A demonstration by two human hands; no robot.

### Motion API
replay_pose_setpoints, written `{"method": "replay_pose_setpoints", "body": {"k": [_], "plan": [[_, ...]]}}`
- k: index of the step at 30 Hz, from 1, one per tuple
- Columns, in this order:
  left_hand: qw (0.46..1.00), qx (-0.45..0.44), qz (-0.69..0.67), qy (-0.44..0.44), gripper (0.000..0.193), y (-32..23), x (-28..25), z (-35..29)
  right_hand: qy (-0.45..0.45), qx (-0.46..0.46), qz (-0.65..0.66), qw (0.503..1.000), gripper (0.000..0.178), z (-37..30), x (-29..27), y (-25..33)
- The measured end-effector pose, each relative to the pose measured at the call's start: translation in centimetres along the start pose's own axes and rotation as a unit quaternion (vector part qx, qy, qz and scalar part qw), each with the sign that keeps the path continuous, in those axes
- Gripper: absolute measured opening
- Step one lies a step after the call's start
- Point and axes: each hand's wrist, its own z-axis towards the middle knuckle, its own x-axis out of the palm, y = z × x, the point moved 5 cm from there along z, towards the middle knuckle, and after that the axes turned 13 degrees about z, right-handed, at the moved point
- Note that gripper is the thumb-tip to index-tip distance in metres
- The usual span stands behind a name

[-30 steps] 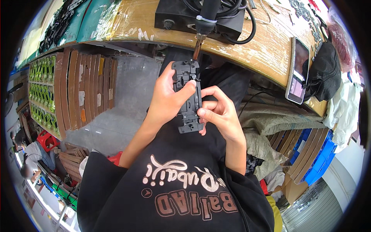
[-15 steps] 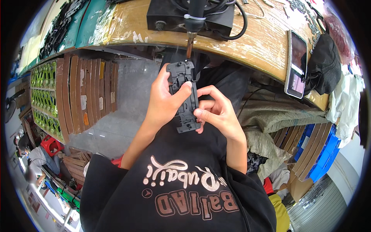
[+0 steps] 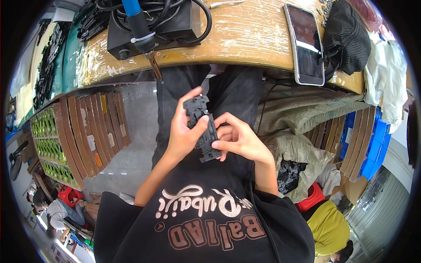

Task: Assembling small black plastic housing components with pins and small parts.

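Note:
A long black moulded plastic part [image 3: 196, 105] is held over my lap, tilted, its upper end leaning left. My left hand [image 3: 183, 130] grips it from the left side, thumb pressed across its face. On the other side my right hand [image 3: 239, 139] pinches the lower right edge with thumb and fingertips; the other fingers are curled, some partly hidden. Up and to the left, apart from the part, a soldering-iron-like tool [image 3: 142, 37] with a blue and black handle and a copper-coloured tip points down past the table edge.
A black box [image 3: 182, 30] with coiled cables stands on the wooden table [image 3: 243, 44]. A phone [image 3: 305, 48] and black mesh pouch [image 3: 346, 37] lie at the right. Stacked brown trays [image 3: 94, 131] stand at left, a sack [image 3: 302, 153] of black pieces at right. Other people sit behind.
My hands have brought the black part away from the tool's tip and down toward my body. The whole view has shifted, so the table items appear further left.

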Motion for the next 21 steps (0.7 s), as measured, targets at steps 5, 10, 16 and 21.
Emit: {"method": "replay_pose_setpoints", "body": {"k": [5, 10, 16, 21], "plan": [[0.999, -0.016, -0.006, 0.042, 0.045, 0.5, 0.9, -0.1, -0.010, -0.017, 0.013, 1.000, 0.027, -0.8, -0.6, -0.4], [0.984, -0.143, -0.015, 0.103, 0.052, 0.5, 2.5, -0.7, -0.031, -0.001, -0.054, 0.998, 0.028, -2.4, -2.3, -0.1], [0.980, -0.130, 0.101, 0.111, 0.047, 2.2, 1.9, -0.2, -0.264, -0.182, -0.059, 0.945, 0.033, -12.3, -10.8, 3.8], [0.981, -0.128, 0.089, 0.118, 0.023, 3.0, 2.2, 1.2, -0.503, -0.644, -0.043, 0.575, 0.024, -25.3, -17.7, 9.4]]}}
